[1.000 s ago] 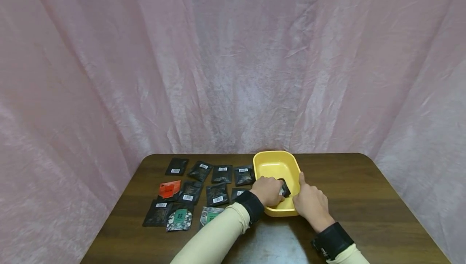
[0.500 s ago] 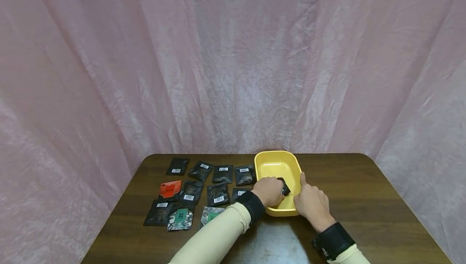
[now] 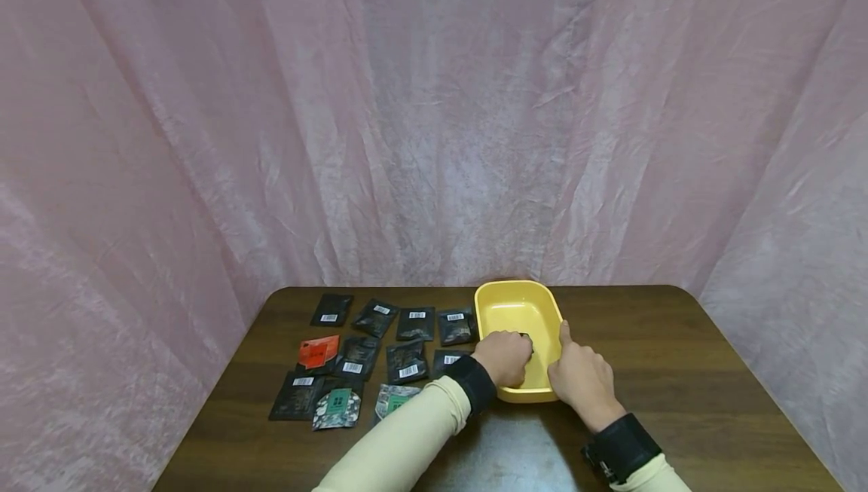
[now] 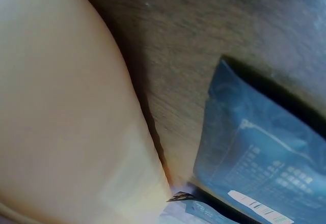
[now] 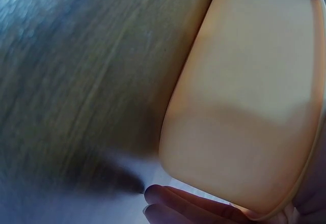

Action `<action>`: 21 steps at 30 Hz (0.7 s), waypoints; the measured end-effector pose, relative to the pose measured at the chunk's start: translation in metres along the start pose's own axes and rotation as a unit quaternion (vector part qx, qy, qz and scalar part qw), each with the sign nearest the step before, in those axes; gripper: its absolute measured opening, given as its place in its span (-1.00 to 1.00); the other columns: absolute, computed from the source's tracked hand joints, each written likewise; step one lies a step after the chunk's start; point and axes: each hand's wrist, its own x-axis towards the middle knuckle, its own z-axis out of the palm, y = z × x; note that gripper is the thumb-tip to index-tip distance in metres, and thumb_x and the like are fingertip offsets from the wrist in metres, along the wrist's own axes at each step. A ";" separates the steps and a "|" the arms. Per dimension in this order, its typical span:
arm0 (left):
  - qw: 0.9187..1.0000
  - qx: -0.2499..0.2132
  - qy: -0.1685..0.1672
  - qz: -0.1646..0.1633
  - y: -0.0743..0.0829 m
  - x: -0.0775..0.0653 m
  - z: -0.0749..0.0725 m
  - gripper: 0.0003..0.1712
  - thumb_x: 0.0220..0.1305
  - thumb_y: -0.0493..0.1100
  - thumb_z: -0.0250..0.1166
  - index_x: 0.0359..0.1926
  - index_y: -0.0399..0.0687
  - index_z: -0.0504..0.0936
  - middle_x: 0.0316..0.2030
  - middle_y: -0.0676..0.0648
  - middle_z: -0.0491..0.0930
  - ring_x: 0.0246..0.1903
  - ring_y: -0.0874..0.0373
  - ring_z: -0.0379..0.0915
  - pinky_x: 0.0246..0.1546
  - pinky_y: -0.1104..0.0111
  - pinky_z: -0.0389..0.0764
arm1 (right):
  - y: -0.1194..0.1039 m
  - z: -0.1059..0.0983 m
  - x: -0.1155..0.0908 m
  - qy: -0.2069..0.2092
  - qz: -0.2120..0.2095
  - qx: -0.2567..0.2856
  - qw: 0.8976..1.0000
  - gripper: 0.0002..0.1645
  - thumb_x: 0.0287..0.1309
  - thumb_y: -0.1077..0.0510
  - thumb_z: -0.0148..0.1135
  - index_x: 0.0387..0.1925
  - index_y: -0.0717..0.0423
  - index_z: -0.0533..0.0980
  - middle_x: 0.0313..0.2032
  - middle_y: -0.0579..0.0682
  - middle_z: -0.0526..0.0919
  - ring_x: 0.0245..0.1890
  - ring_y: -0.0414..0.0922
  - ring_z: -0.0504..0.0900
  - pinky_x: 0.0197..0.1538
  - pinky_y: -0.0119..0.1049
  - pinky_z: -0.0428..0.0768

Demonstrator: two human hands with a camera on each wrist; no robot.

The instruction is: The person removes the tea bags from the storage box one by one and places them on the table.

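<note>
My left hand (image 3: 505, 359) reaches down into a yellow plastic basin (image 3: 518, 319), its fingers curled on a small black packet (image 3: 531, 344). Only a dark edge of that packet shows past the knuckles. On the basin's right side my right hand (image 3: 582, 380) grips the rim, the index finger stretched forward along it. In the right wrist view, fingers (image 5: 178, 199) of that hand lie by the lower end of the basin's outer wall (image 5: 234, 96). The left wrist view shows the basin's wall (image 4: 76, 107) beside a flat dark packet (image 4: 254, 147); the left hand is out of sight there.
Several flat black packets with barcode labels, such as one black packet (image 3: 416, 324), lie in rough rows left of the basin. Among them are an orange packet (image 3: 317, 355) and a green-labelled packet (image 3: 337, 407). A pink curtain (image 3: 434, 138) hangs behind the wooden table (image 3: 678, 371).
The black packet in the basin has gone from mostly visible to nearly hidden beneath the left hand, whose fingers have drawn in. The right hand keeps its grip on the rim.
</note>
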 end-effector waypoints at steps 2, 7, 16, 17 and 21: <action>1.000 0.002 -0.002 0.000 0.000 0.000 0.000 -0.84 0.19 -0.03 0.49 -0.25 0.11 0.70 -0.35 0.11 0.73 -0.41 0.22 0.67 -0.38 0.34 0.69 | 0.000 0.000 0.000 0.000 -0.001 0.000 1.000 -0.07 0.30 0.16 0.09 0.65 0.28 0.12 -0.58 0.13 0.55 -0.60 0.03 0.49 -0.55 -0.11 0.36; 1.000 0.009 0.007 0.004 0.000 0.000 0.000 -0.81 0.15 -0.04 0.54 -0.26 0.12 0.69 -0.36 0.12 0.73 -0.40 0.22 0.68 -0.40 0.35 0.69 | 0.000 -0.001 0.000 0.001 -0.003 -0.002 1.000 -0.07 0.29 0.16 0.08 0.65 0.28 0.11 -0.56 0.15 0.58 -0.58 0.04 0.51 -0.54 -0.10 0.37; 1.000 0.009 0.014 -0.007 0.002 -0.001 -0.001 -0.87 0.19 -0.06 0.52 -0.31 0.14 0.70 -0.40 0.12 0.74 -0.44 0.22 0.69 -0.43 0.34 0.69 | 0.000 0.000 0.000 -0.001 0.001 0.004 1.000 -0.06 0.28 0.17 0.08 0.66 0.27 0.10 -0.61 0.10 0.52 -0.61 0.03 0.46 -0.55 -0.12 0.34; 1.000 0.009 0.016 -0.008 0.002 -0.001 0.000 -0.87 0.18 -0.07 0.52 -0.32 0.14 0.70 -0.40 0.11 0.74 -0.44 0.21 0.69 -0.44 0.33 0.69 | 0.000 0.000 0.000 -0.002 0.002 0.006 1.000 -0.06 0.28 0.17 0.07 0.66 0.26 0.10 -0.62 0.09 0.50 -0.62 0.03 0.45 -0.56 -0.13 0.33; 1.000 0.012 0.026 -0.010 0.002 0.000 0.003 -0.88 0.18 -0.09 0.51 -0.34 0.13 0.70 -0.41 0.09 0.75 -0.43 0.17 0.72 -0.45 0.30 0.70 | 0.001 0.001 0.000 -0.001 0.003 0.008 1.000 -0.05 0.26 0.18 0.06 0.66 0.25 0.10 -0.63 0.08 0.49 -0.63 0.03 0.44 -0.56 -0.13 0.32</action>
